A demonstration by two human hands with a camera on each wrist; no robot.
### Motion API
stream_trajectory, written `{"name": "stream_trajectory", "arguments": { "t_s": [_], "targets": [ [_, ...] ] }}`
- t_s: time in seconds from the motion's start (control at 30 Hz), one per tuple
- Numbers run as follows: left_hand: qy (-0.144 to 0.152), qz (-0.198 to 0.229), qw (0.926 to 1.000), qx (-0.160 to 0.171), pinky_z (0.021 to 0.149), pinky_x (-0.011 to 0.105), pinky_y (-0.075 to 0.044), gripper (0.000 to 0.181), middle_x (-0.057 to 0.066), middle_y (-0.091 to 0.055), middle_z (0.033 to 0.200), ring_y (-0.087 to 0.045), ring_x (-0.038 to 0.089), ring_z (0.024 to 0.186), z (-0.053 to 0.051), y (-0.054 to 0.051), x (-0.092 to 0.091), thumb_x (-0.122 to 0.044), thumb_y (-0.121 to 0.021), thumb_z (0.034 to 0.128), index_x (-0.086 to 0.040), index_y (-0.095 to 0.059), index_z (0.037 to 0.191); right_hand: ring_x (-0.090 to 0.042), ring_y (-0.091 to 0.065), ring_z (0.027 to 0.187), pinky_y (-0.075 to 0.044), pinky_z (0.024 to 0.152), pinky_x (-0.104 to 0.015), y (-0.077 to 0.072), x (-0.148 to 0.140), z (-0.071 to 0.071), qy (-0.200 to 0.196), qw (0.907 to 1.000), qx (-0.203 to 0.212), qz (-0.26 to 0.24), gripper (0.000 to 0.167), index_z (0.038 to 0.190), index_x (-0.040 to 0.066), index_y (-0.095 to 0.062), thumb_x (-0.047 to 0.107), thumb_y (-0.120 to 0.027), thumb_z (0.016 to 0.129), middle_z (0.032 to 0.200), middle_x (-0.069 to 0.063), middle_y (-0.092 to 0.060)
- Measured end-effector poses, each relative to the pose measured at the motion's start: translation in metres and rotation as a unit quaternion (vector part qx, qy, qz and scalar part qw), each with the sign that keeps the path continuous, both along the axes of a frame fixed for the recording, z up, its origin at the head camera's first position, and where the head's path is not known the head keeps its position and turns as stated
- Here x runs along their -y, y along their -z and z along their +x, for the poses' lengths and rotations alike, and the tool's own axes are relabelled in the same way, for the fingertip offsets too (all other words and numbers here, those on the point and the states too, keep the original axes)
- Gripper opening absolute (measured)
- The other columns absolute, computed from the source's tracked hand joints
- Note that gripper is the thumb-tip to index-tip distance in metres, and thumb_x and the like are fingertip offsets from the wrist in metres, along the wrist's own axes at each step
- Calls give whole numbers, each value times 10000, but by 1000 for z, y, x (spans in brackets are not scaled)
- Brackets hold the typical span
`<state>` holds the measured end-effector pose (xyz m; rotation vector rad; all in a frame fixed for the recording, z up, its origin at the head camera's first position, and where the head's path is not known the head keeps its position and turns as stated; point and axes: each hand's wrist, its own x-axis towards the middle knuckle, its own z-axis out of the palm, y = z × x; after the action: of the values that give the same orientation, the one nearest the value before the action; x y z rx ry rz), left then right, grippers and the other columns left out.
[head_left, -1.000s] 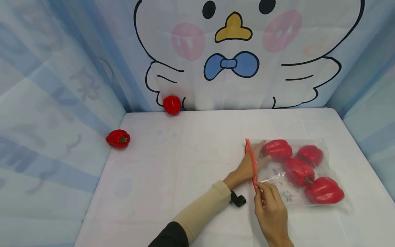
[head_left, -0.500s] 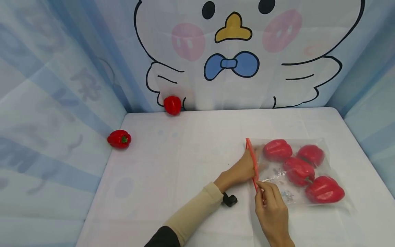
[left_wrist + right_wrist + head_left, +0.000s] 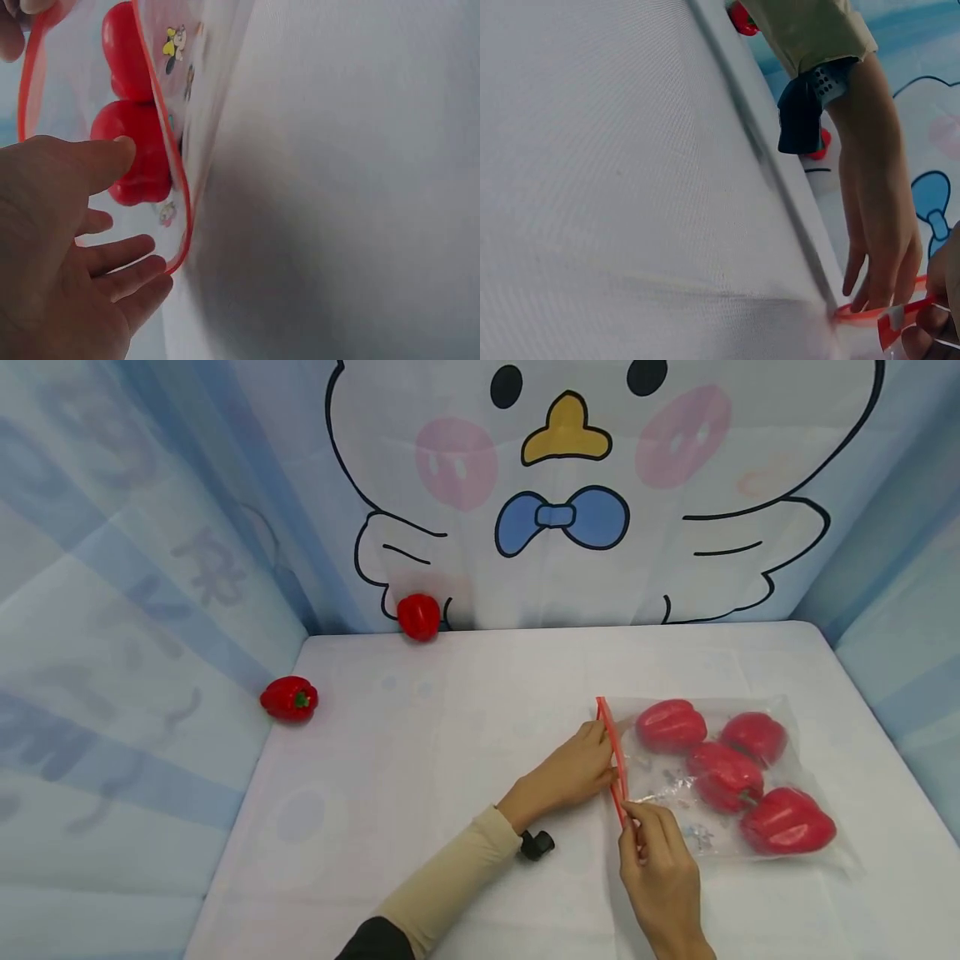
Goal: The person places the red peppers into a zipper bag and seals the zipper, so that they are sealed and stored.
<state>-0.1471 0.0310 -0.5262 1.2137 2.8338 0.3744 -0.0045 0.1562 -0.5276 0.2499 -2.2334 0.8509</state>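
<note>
A clear zip bag [image 3: 780,714] with a red zip edge [image 3: 618,760] lies at the table's right, its mouth facing left. Several red bell peppers [image 3: 726,777] are inside. My left hand [image 3: 573,768] is at the bag's mouth, holding nothing. In the left wrist view, the fingers of my left hand [image 3: 67,247] are spread near the open mouth, with the thumb in front of a pepper [image 3: 142,172]. My right hand [image 3: 663,877] pinches the near end of the zip edge. In the right wrist view, the left hand [image 3: 881,187] reaches down toward the red edge.
One loose red bell pepper [image 3: 418,617] sits at the table's back edge against the printed curtain [image 3: 562,585]. Another loose pepper [image 3: 289,698] lies at the left edge by the side curtain. A black wrist camera [image 3: 537,845] sticks out under the left wrist.
My left hand has drawn back leftward out of the bag to its mouth. The right hand keeps its pinch on the zip edge, and the peppers inside stay about where they were.
</note>
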Motion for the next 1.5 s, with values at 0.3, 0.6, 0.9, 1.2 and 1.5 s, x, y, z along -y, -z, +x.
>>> {"name": "stream_trajectory", "arguments": {
  "t_s": [0.3,0.6,0.9,1.2,1.5],
  "targets": [
    [-111,-733,9961,-471,1210,295,-413,653,84,-513,1545,-481,236,1457,-2,-14,25,-426,-576,1064,-50,-407,1572,-96,-535,666,-454,568,-117,-1,0,1,2,9999,108,-2,342,1077,-27,-742,-156,-697,764,981,-126,-684],
    [-562,-1261,9891,-510,1195,362,-446,684,74,-501,1561,-470,235,1467,-23,-23,56,-463,-553,1066,-107,-353,1615,-103,-540,653,-459,559,-113,-1,-1,1,-38,9999,112,41,322,1070,-36,-737,-147,-687,771,979,-132,-681],
    [-1086,-1558,9809,-416,1197,430,-441,655,101,-500,1565,-483,277,1456,-51,-36,90,-457,-534,1077,-112,-363,1607,-120,-560,643,-470,550,-134,0,-1,1,-47,9999,95,-3,321,1067,-27,-741,-139,-694,770,976,-126,-684],
    [-2013,-1416,9667,-704,1168,502,-451,600,145,-504,1554,-475,337,1437,-85,-37,140,-406,-537,1086,-95,-397,1580,-125,-568,629,-471,554,-124,1,-1,-1,-107,9999,45,11,309,1061,-19,-743,-123,-689,775,971,-116,-688],
    [-2727,-1002,9510,-1060,1159,558,-448,591,223,-436,1552,-381,403,1469,-124,-44,185,-311,-611,1048,-55,-422,1546,-130,-578,644,-493,564,-140,2,-1,0,-47,10000,60,-8,310,1070,-19,-743,-108,-691,777,975,-119,-684]
  ]
}}
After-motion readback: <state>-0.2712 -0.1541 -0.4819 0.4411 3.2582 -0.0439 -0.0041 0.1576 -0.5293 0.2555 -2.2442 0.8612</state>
